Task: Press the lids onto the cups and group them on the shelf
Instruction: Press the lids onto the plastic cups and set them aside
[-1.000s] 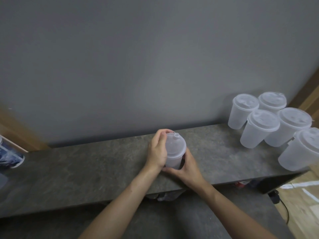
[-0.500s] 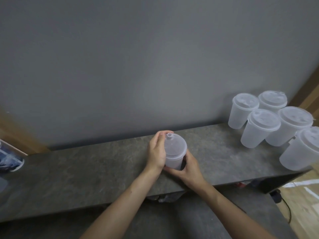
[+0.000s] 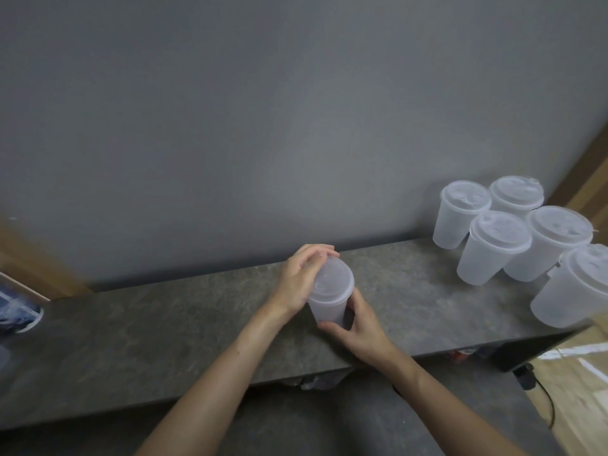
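A translucent plastic cup (image 3: 327, 311) stands on the dark stone shelf (image 3: 164, 327) near its middle, with a translucent lid (image 3: 334, 279) on top. My left hand (image 3: 297, 281) curls over the lid's left and far rim, fingers hooked on its edge. My right hand (image 3: 357, 330) wraps round the cup's lower body from the right, the thumb in front. At the shelf's right end stand several lidded cups (image 3: 493, 246) in a tight group.
A grey wall rises right behind the shelf. A blue and white object (image 3: 16, 311) lies at the left edge. Below the shelf's front edge is a lower dark surface; wooden floor and a black cable (image 3: 546, 403) show at the right.
The lid has tilted and settled flatter on the cup. My left hand's fingers have slid further over the far rim. The cup stays in the same spot.
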Action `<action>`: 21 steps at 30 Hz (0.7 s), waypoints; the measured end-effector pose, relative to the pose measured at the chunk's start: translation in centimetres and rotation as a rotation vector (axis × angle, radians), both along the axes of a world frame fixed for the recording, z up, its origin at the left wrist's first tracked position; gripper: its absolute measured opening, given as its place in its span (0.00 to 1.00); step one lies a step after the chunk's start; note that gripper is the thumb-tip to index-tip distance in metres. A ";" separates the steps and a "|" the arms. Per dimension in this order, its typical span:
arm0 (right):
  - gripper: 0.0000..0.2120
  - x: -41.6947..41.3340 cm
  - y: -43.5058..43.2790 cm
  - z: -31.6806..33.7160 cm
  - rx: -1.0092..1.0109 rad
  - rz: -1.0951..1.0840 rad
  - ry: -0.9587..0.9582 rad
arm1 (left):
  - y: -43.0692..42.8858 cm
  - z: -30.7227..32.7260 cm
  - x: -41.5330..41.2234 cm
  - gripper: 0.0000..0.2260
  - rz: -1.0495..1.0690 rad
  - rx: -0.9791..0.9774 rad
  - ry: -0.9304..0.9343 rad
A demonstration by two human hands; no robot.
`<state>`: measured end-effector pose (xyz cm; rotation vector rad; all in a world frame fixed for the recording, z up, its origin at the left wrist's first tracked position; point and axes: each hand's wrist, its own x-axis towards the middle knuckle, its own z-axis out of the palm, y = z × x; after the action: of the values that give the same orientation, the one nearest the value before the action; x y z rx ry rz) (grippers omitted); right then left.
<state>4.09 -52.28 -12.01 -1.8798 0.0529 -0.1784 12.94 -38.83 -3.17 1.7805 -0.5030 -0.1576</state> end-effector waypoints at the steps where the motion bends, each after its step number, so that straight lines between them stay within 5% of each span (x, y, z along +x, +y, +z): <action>1: 0.35 0.0 0.0 0.0 -0.007 0.010 0.002 | 0.2 0.3 0.5 0.12 -0.061 0.072 -0.030; 6: 0.40 0.2 0.4 -0.3 0.006 -0.035 0.002 | -0.4 -0.4 -0.1 0.12 0.020 -0.069 0.038; 9: 0.35 0.3 0.1 -0.7 0.042 -0.096 0.006 | -0.5 -0.8 -0.7 0.11 0.137 -0.134 0.091; 14: 0.32 0.1 -0.2 -0.5 0.004 -0.020 0.024 | -0.3 0.9 0.8 0.09 -0.090 -0.085 0.128; 21: 0.36 0.3 0.1 -0.2 0.050 0.008 0.044 | -0.9 -0.1 -0.9 0.08 0.142 -0.115 0.098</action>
<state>4.43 -52.20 -12.23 -1.8335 0.0798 -0.1289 12.08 -39.75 -3.27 1.6804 -0.3085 -0.1140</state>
